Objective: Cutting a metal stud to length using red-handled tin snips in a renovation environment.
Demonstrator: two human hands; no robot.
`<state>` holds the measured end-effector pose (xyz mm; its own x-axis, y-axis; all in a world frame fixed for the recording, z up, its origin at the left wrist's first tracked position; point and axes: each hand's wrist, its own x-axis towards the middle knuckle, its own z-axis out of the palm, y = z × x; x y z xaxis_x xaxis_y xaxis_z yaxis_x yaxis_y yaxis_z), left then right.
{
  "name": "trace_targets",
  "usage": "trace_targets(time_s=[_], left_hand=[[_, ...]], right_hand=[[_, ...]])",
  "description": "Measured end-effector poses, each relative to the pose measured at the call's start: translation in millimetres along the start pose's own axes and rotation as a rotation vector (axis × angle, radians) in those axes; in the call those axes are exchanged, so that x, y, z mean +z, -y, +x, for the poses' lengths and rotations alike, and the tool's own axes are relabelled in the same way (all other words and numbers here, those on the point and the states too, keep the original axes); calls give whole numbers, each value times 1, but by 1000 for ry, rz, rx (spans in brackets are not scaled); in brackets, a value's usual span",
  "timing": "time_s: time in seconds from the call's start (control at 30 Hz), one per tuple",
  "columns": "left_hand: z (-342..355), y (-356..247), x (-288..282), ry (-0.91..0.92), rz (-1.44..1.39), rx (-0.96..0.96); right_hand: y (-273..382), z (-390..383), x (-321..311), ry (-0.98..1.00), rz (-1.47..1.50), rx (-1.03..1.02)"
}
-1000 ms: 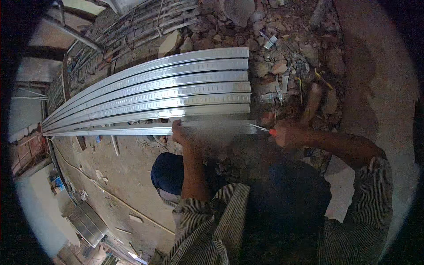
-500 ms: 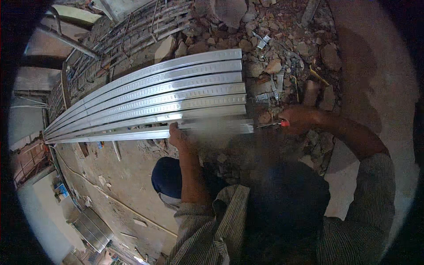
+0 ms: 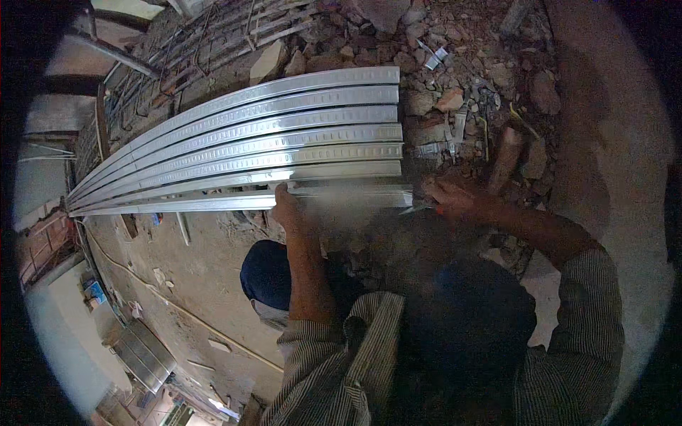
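Note:
My left hand (image 3: 285,207) is closed around the nearest silvery metal channel (image 3: 245,204), which lies a little apart from the others. Beyond it, several similar long ribbed metal channels (image 3: 344,113) lie side by side, stretching away to the left. My right hand (image 3: 455,201) is closed on red-handled tin snips (image 3: 439,209) at the right end of the held channel. Their pale blades (image 3: 415,209) are partly hidden and blurred, so I cannot tell whether they touch the metal. A hazy smudge veils the channel between my hands.
Broken stones and rubble (image 3: 419,103) lie beyond the channel ends, with cut metal scraps (image 3: 435,57) among them. Steel bars (image 3: 206,53) lie at the far left. A pale pipe (image 3: 206,325) crosses the dirt floor (image 3: 192,273). A wall (image 3: 611,142) rises at the right.
My right hand has moved left with the snips, up to the end of the held channel. My left hand keeps its grip on the channel, and the view has shifted slightly.

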<state>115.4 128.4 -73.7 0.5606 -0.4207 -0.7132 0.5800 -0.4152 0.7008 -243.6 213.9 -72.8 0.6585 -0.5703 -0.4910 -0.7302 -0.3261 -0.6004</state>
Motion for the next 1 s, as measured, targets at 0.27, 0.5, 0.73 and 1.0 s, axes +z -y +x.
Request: trace_targets(time_s=[0.27,0.5,0.73,1.0], left_hand=[[1,4,5,23,49,60],[-6,7,10,-34,-30,164],[7,11,6,-13,-97,29],[-1,9,8,30,-81,78]], right_hand=[[-8,-2,22,-218,162,-83],[4,-1,13,-39,566,321],[27,-2,-5,52,221,289],[37,-12,-4,69,-38,186]])
